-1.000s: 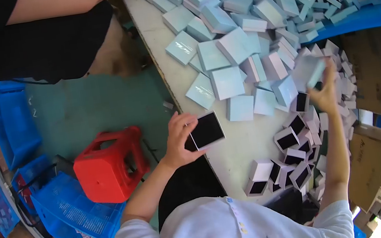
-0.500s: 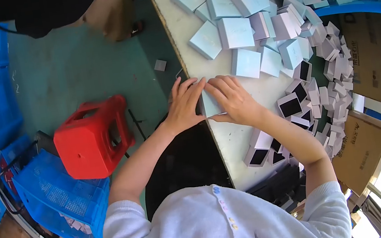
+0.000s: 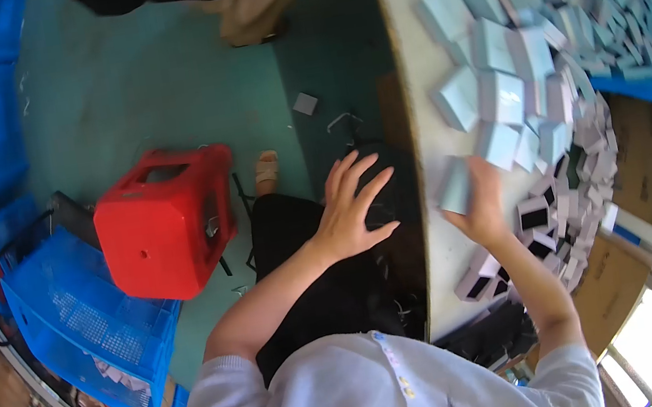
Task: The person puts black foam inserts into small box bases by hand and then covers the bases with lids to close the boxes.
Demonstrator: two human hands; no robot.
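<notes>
My right hand (image 3: 487, 209) grips a small pale blue box (image 3: 453, 186) over the white table (image 3: 447, 269), its thumb on the near side; the box is blurred by motion. Fingers spread and holding nothing, my left hand (image 3: 351, 215) hovers off the table's left edge, above the dark area beside it. Just beyond the right hand lie several similar pale blue boxes (image 3: 501, 97), some leaning on one another. White boxes with dark faces (image 3: 534, 218) are piled right of the right hand.
A red plastic stool (image 3: 150, 238) and blue crates (image 3: 91, 297) stand on the green floor at left. One small box (image 3: 305, 104) lies on the floor. Another person's trouser leg (image 3: 263, 6) shows at the top. Cardboard cartons (image 3: 615, 278) are at right.
Both hands were together around the box at the table edge. The right hand has carried it rightward onto the table, while the left has let go and spread its fingers. The view has shifted.
</notes>
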